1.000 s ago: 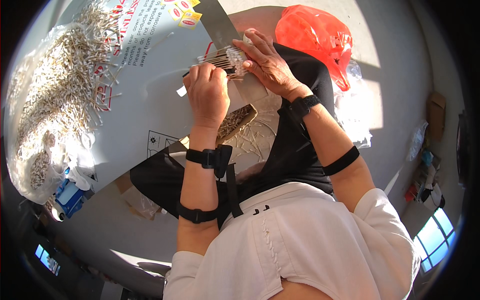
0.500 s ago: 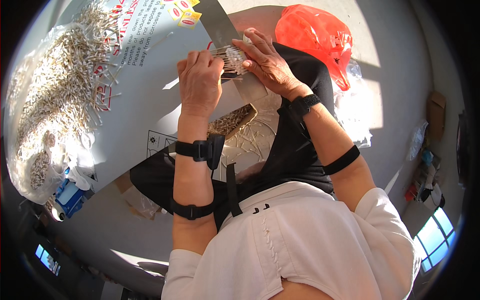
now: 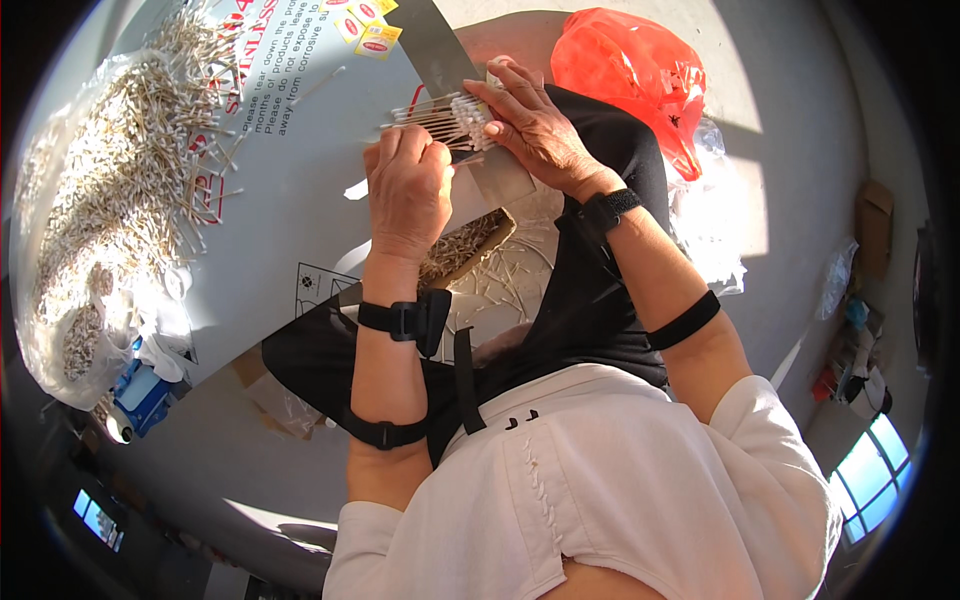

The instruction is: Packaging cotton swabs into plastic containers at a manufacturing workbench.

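Observation:
A bundle of cotton swabs [image 3: 440, 119] lies on the metal sheet [image 3: 300, 190], its white tips towards the right and its bare sticks fanned to the left. My right hand [image 3: 540, 132] is closed over the tip end, thumb against the tips. Beyond its fingers shows part of a pale round thing [image 3: 495, 70], mostly hidden. Just below the sticks, my left hand [image 3: 410, 190] is closed in a pinch, knuckles up. A single swab [image 3: 470, 160] sticks out to the right from its fingertips, which are partly hidden.
A clear bag [image 3: 100, 230] spills many loose swabs at the left. Yellow labels [image 3: 376, 40] lie at the sheet's far edge. Below the sheet, an open box [image 3: 490, 240] holds more swabs. A red plastic bag [image 3: 630, 75] lies at the far right. Blue packaging [image 3: 145, 398] sits lower left.
My left hand has moved down and slightly right, off the sticks, so more of the bundle's left ends show. My right hand stays in place. The single swab has tilted.

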The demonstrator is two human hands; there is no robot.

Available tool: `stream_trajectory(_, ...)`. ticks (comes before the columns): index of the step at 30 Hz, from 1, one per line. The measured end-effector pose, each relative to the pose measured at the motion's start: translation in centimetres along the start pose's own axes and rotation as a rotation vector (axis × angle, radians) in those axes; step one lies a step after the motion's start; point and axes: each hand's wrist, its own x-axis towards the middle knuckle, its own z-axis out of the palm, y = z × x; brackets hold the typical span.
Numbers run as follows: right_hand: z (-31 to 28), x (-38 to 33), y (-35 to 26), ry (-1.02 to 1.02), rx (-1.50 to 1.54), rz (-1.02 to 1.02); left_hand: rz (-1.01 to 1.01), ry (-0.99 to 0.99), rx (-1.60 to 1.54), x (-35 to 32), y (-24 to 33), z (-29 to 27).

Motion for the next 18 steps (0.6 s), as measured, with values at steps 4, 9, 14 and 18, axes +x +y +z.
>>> stream_trajectory(4,0.0,0.0,-0.1,0.000,0.024,-0.001,-0.087,0.068,0.058,0.0,0.0,0.4)
stream_trajectory(9,0.0,-0.1,0.0,-0.006,0.018,0.013,-0.090,0.106,0.030,0.5,0.9,0.0)
stream_trajectory(14,-0.1,0.0,-0.2,0.001,0.017,0.006,-0.119,0.187,0.135,0.0,0.3,0.6)
stream_trajectory(18,-0.1,0.0,-0.2,-0.001,-0.004,0.008,-0.137,0.184,0.108,0.1,0.1,0.8)
